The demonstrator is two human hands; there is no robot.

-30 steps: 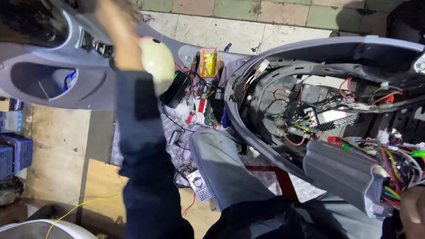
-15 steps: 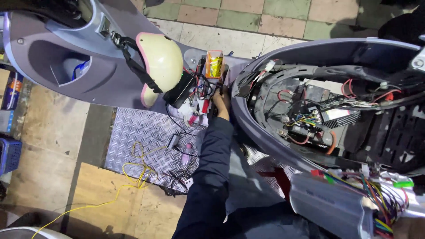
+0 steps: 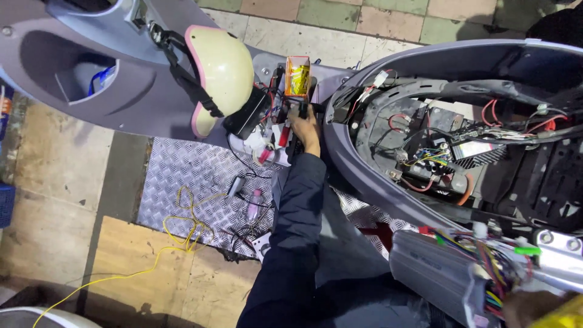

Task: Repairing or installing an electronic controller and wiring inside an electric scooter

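Observation:
My left hand point(image 3: 303, 126), in a dark sleeve, reaches up to the scooter's footboard and grips a black part point(image 3: 300, 111) just below a yellow and orange block point(image 3: 297, 77). Red and black wires point(image 3: 267, 149) lie tangled beside it. My right hand point(image 3: 527, 307) shows only partly at the bottom right edge. It holds a grey finned controller box point(image 3: 432, 268) by its end, where a bundle of coloured wires point(image 3: 495, 267) comes out. A cream helmet with a pink rim point(image 3: 223, 73) hangs from the front panel, left of my left hand.
The open seat bay point(image 3: 437, 152) of the grey scooter holds a battery space, small modules and loose wiring. A chequered metal plate point(image 3: 182, 188) lies on the floor with yellow wire point(image 3: 182, 225) and small connectors. Tiled floor is behind, with a wooden board at the lower left.
My left hand came down from the helmet to the wiring on the footboard and closed on the black part. The controller box stays near my right hand, lower in view.

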